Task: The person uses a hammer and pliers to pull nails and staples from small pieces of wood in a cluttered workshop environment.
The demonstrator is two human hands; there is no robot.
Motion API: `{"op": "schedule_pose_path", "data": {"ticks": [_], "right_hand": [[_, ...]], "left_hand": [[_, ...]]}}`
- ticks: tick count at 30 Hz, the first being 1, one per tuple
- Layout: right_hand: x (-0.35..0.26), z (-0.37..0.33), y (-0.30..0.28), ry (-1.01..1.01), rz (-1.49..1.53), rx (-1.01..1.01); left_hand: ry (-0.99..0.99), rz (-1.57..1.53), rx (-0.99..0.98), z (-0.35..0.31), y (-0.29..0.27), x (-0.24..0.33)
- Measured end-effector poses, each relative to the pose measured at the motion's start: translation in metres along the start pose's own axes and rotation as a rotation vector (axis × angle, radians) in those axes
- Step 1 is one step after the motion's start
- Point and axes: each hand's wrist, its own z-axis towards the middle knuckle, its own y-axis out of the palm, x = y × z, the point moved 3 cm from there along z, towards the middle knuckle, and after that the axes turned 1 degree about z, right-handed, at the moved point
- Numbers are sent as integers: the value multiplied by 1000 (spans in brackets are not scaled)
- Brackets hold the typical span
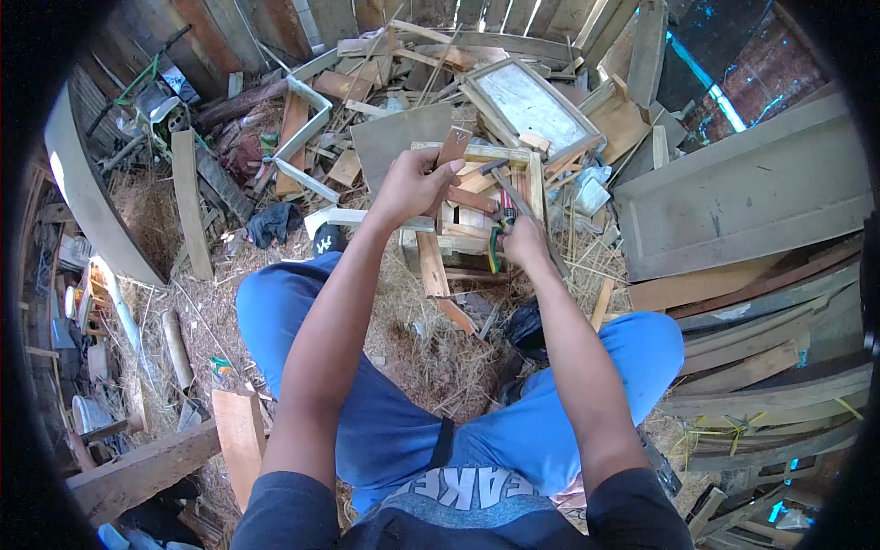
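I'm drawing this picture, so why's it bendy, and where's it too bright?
In the head view, the fisheye bends the planks near the rim and leaves black corners; head view, bright light whitens a patch of the left board, while the left hand looks fairly clear.

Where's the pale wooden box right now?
Head view, just above and right of centre: the wooden box is between the left hand and right hand, with the white framed panel beyond its far side.
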Motion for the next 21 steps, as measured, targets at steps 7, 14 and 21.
{"op": "schedule_pose_path", "data": {"ticks": [7, 14, 21], "right_hand": [[26, -26, -38, 504, 759, -246], [11, -53, -103, 290, 1538, -151], [-28, -72, -146, 2, 1627, -277]], "left_hand": [[12, -24, -53, -1, 4, 6], [110, -99, -96, -4, 17, 25], [238, -239, -200, -22, 30, 51]]}}
